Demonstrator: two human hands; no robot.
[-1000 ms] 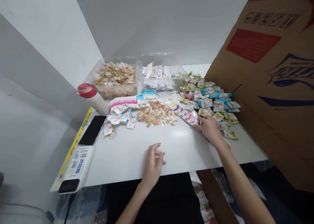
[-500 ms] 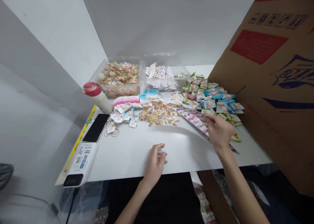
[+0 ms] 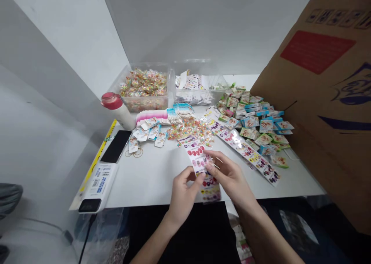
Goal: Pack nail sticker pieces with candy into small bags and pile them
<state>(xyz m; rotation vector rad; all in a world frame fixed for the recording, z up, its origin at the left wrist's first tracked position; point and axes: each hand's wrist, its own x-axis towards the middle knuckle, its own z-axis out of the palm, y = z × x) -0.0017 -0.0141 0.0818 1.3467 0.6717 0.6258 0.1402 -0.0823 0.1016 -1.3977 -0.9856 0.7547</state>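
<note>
A long strip of nail stickers, printed with rows of coloured oval nail shapes, is held between both hands over the front of the table. My left hand pinches its left edge between thumb and fingers. My right hand grips the same strip from the right, thumb on top. The strip's far end reaches the heap of small clear packets with colourful bits. To the right, more sticker strips lie slantwise on the table, apart from my hands.
Small boxes are heaped at the right beside a big carton. Clear bins stand at the back. Folded cards, a bottle, a phone, a white power bank and rubber bands lie left.
My right hand has come left from the sticker strips with one strip. My left hand, free before, has closed on that strip too. The view has shifted slightly.
</note>
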